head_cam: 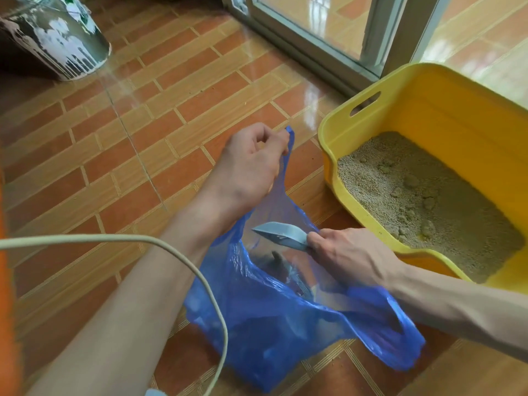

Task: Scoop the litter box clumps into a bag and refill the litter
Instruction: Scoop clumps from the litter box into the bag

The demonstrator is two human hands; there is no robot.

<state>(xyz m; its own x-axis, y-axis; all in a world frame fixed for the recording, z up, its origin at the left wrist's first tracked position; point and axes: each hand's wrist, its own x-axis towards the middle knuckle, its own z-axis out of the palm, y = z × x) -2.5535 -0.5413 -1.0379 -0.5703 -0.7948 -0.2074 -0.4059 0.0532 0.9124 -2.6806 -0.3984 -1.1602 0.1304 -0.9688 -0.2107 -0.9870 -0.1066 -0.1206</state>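
Pale cable (183, 252) is looping past the forearms as the left hand (251, 164) is pinching up the blue bag (271, 324) handle and the right hand (343, 252), gripping the scoop (281, 237), is tipping it inside. Next, likely more clumps (411, 181) from the yellow litter box (428, 110) alongside, on glossy floor tiles (143, 138) near a sliding door (314, 32) and bucket (57, 38).

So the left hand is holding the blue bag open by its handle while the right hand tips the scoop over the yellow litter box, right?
Not quite. In the head view the right hand holds the scoop over the open blue bag, not the yellow litter box. The left hand does hold the bag's handle up.
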